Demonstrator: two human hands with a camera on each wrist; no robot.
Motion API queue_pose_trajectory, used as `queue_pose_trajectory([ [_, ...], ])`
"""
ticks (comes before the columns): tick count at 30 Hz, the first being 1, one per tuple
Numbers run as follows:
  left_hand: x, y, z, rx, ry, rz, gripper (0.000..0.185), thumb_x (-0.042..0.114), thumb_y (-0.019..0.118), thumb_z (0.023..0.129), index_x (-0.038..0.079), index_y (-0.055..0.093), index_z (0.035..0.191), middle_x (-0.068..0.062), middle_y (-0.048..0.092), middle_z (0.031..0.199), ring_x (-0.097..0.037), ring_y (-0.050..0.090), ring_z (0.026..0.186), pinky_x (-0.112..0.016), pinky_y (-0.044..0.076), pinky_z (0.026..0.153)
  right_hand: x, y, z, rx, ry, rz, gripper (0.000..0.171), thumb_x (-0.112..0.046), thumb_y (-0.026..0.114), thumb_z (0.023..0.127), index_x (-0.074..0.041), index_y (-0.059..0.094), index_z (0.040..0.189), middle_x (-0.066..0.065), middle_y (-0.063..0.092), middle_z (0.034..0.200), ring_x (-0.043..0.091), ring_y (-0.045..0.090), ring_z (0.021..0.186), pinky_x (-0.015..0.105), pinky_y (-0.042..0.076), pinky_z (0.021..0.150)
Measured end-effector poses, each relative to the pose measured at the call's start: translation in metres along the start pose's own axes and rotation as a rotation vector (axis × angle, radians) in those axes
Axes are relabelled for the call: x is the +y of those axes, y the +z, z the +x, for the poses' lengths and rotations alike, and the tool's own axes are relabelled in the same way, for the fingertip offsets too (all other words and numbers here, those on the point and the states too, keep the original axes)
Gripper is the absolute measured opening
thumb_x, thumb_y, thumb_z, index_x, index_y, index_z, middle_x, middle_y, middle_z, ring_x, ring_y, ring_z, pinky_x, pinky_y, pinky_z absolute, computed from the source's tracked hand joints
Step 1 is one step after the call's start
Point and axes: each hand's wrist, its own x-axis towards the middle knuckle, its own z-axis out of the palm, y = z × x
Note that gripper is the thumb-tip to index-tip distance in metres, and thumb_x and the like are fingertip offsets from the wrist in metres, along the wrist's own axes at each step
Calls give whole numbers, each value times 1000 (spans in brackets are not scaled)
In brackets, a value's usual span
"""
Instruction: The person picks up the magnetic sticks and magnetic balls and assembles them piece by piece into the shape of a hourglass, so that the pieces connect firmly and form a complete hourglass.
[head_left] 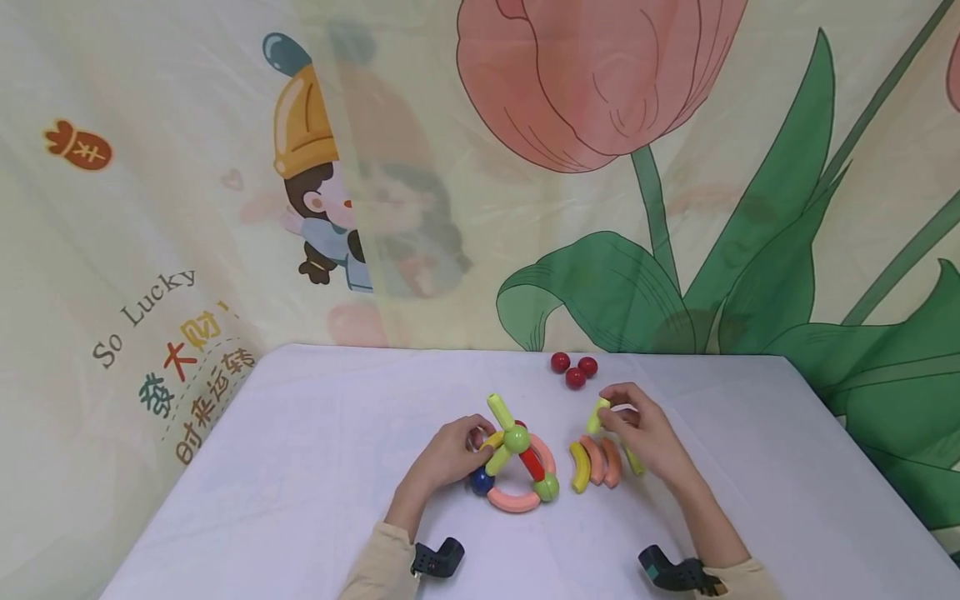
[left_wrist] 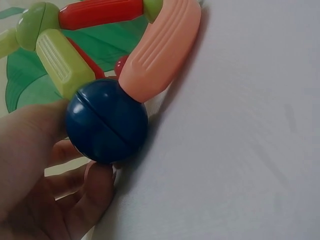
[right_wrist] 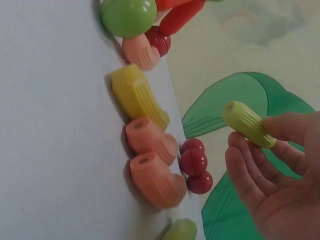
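A ring-shaped build of magnetic rods and balls stands on the table, with curved pink rods (head_left: 513,501) at its base and a green ball (head_left: 517,438) at its top. From that ball a light green rod (head_left: 500,411) points up. My left hand (head_left: 448,452) grips the build at its left corner, thumb and fingers around the blue ball (left_wrist: 107,122). To the right, my right hand (head_left: 647,432) pinches a short, straight light green rod (right_wrist: 247,124) between thumb and fingers, raised above the table. One end of this rod faces the right wrist camera.
Beneath my right hand lie a curved yellow rod (head_left: 580,467), two curved orange-pink rods (head_left: 612,463) and a light green rod (head_left: 635,462). Three red balls (head_left: 575,378) sit near the white table's (head_left: 360,383) back edge. A printed curtain (head_left: 420,167) hangs behind.
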Motion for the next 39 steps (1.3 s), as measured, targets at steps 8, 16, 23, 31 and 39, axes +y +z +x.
queue_pose_trajectory([
  [8,-2,2,1,6,-5,-4,22,21,65,85,14,63,105,2,52,79,-12,45,67,-22,36,54,6,13,4,20,9,45,66,-67,53,82,-16,48,125,7,54,117,20,65,93,26,56,77],
  [16,-2,2,1,16,4,0,22,21,64,85,13,62,105,2,51,79,-11,45,67,-21,35,54,-37,16,-7,-38,35,98,37,-25,61,92,-11,48,124,11,54,119,23,64,98,36,55,84],
  [23,-2,4,1,18,3,-7,21,21,64,85,14,62,105,1,52,80,-12,45,67,-21,35,54,-45,22,-8,-26,14,150,36,-22,61,92,-10,47,124,10,54,118,24,65,98,37,55,84],
  [31,-2,6,3,0,-8,-16,22,23,64,87,15,62,107,1,52,81,-12,45,68,-22,36,54,-52,26,-8,-14,-5,174,37,-20,61,92,-10,47,124,8,55,117,22,64,98,32,54,85],
  [39,-3,5,3,8,-5,0,22,23,64,87,14,62,107,2,51,81,-11,45,67,-21,35,54,-59,34,-9,-33,-53,240,37,-23,61,92,-10,47,124,7,54,118,19,65,99,20,51,85],
])
